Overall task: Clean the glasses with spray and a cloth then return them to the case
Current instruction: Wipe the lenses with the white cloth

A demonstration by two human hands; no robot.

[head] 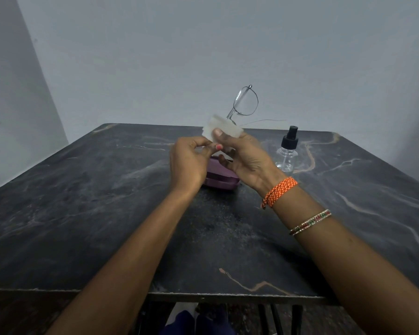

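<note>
Thin metal-framed glasses [246,101] are held up above the table's far middle, one lens sticking up and a temple arm trailing right. A white cloth [224,129] is folded over the lower lens, hiding it. My right hand [246,157] grips the cloth, thumb pressed on its front. From the left, my left hand [189,163] pinches the lower part of the glasses just under the cloth; the exact contact is hidden. The purple case [219,181] lies closed on the table beneath both hands. The clear spray bottle [287,151] with a black nozzle stands upright to the right.
Everything sits on a dark marble-patterned table [107,213] against a pale wall. The near table edge runs along the bottom of the view, with dark legs below it. My right wrist wears an orange thread band and a thin bangle.
</note>
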